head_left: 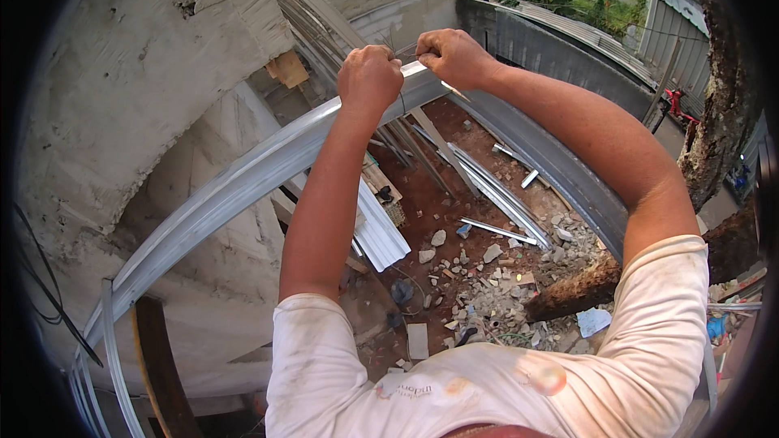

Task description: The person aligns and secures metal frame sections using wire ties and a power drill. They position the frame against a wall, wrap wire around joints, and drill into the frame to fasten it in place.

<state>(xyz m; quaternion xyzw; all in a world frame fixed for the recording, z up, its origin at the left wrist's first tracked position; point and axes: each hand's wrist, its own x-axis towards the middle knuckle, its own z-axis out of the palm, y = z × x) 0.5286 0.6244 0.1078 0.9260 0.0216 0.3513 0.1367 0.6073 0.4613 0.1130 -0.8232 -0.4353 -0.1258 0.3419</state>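
Both arms reach up and away over a long silvery metal channel (235,182), which curves across the view. My left hand (371,83) is closed in a fist at the channel's upper edge, beside thin dark wire (402,100) that hangs down over the metal face. Just to its right, my right hand (456,57) pinches at the wire's other side, above the channel's rim. Loose wire strands stick up between the two fists. The exact grip of the fingers is partly hidden by the backs of the hands.
A rough concrete wall (105,97) rises at left. Far below, reddish ground holds metal strips (495,191), a ribbed metal sheet (380,231) and rubble (487,300). A dark grey beam (544,154) runs down to the right, near a tree trunk (718,97). Black cables (53,300) hang at left.
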